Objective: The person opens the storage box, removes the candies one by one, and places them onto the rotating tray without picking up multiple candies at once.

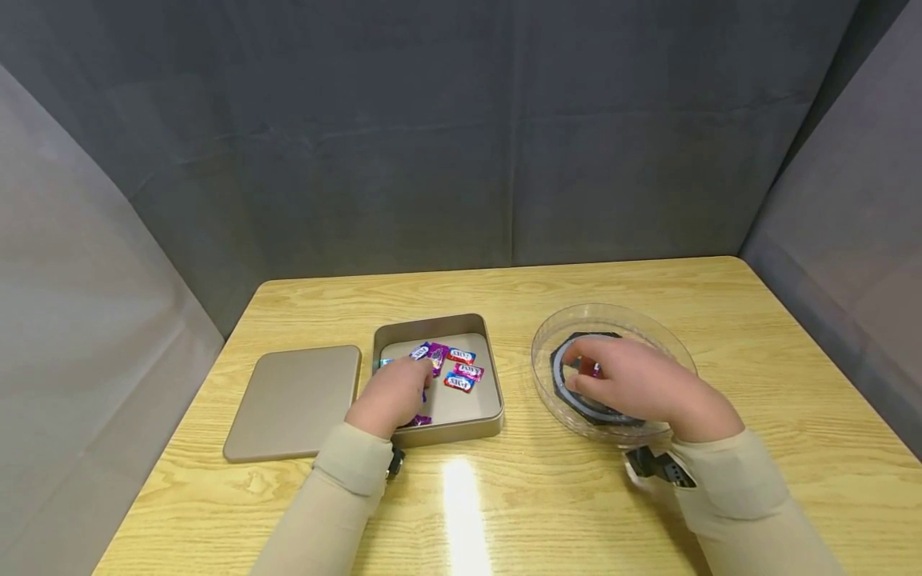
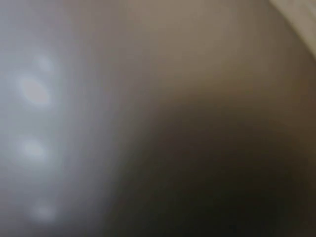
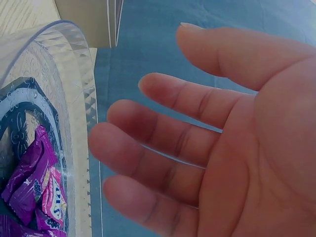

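My left hand (image 1: 396, 392) reaches down into an open gold-coloured tin (image 1: 464, 430), fingers pointing at the wrapped candies. A purple candy (image 1: 435, 356) lies right at its fingertips, and pink (image 1: 468, 371) and red-and-blue (image 1: 458, 382) candies lie to their right. The back of the hand hides its fingers, so I cannot tell whether it pinches a candy. Over a clear plastic bowl (image 1: 542, 376), my right hand (image 1: 630, 378) has thumb and forefinger apart. The right wrist view shows its fingers loosely extended, holding nothing, beside purple candies (image 3: 29, 182) and a pink candy (image 3: 55, 197) in the bowl.
The tin's flat lid (image 1: 295, 404) lies left of the tin. A dark octagonal shape with a pale ring (image 1: 558, 370) shows through the bowl. Everything stands on a wooden table (image 1: 519, 496), with a dark cloth (image 1: 432, 160) behind. The left wrist view is blurred.
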`<act>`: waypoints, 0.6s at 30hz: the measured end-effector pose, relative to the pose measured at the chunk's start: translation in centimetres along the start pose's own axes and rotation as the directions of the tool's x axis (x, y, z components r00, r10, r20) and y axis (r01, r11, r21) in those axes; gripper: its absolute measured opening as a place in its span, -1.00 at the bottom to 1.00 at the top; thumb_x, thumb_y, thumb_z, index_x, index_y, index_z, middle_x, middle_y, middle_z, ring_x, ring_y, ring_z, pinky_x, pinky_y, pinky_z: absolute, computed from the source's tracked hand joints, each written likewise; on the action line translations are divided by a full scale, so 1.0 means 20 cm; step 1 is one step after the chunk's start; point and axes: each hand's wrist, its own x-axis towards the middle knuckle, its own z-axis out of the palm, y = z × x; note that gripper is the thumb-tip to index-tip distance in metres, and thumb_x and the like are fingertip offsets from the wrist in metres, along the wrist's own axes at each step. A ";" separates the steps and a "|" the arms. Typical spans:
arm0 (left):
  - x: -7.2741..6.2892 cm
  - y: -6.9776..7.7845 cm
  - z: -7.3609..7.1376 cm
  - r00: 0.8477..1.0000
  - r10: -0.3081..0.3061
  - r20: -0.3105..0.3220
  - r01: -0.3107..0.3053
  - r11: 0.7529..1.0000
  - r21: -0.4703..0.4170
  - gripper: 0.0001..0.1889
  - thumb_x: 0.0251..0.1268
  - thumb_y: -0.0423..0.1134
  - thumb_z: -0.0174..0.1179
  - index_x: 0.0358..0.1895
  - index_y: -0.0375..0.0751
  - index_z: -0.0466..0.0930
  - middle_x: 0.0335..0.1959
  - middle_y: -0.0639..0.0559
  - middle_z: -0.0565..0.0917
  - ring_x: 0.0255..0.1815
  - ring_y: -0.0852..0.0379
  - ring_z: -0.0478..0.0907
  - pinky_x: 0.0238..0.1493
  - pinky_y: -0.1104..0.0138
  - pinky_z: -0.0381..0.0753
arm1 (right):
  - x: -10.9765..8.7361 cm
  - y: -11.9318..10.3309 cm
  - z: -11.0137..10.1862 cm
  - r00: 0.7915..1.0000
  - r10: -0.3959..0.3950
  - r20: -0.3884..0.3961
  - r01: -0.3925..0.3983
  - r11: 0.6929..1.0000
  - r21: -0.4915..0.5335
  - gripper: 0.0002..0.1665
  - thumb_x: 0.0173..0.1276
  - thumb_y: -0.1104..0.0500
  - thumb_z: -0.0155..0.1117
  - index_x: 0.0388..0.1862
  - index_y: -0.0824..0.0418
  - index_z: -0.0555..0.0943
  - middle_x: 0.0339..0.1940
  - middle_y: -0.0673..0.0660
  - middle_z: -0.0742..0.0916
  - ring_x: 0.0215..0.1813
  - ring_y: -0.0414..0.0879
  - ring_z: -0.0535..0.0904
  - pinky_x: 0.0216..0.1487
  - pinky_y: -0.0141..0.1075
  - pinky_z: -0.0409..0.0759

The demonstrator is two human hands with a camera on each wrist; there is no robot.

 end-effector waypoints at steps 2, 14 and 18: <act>0.01 0.00 0.00 1.000 -0.007 0.013 0.007 1.000 0.004 -0.91 0.40 -0.39 0.20 -0.14 -0.13 0.63 -0.29 0.02 0.65 -0.26 0.06 0.58 -0.10 0.13 0.62 | 0.00 0.00 0.00 1.000 -0.009 -0.002 0.009 1.000 -0.002 -0.69 0.48 -0.02 0.27 0.11 0.05 0.63 -0.25 -0.13 0.65 -0.28 -0.23 0.52 -0.19 -0.18 0.54; -0.04 0.05 -0.12 0.988 0.076 -0.135 -0.087 0.993 -0.081 -0.83 0.41 -0.31 0.24 -0.38 -0.02 0.53 -0.44 0.13 0.53 -0.42 0.13 0.44 -0.33 0.26 0.48 | 0.00 -0.02 0.02 0.999 -0.035 0.006 0.035 0.999 0.005 -0.72 0.48 0.01 0.27 0.10 0.04 0.63 -0.26 -0.14 0.64 -0.26 -0.21 0.51 -0.14 -0.17 0.53; -0.07 0.10 -0.18 0.980 0.097 -0.176 -0.137 0.964 -0.228 -0.89 0.48 -0.24 0.21 -0.28 0.03 0.53 -0.38 0.16 0.54 -0.41 0.13 0.44 -0.34 0.26 0.48 | 0.02 -0.04 0.03 0.998 -0.062 -0.004 0.062 0.998 0.016 -0.66 0.47 0.01 0.31 0.15 0.06 0.59 -0.24 -0.14 0.64 -0.28 -0.24 0.52 -0.16 -0.19 0.53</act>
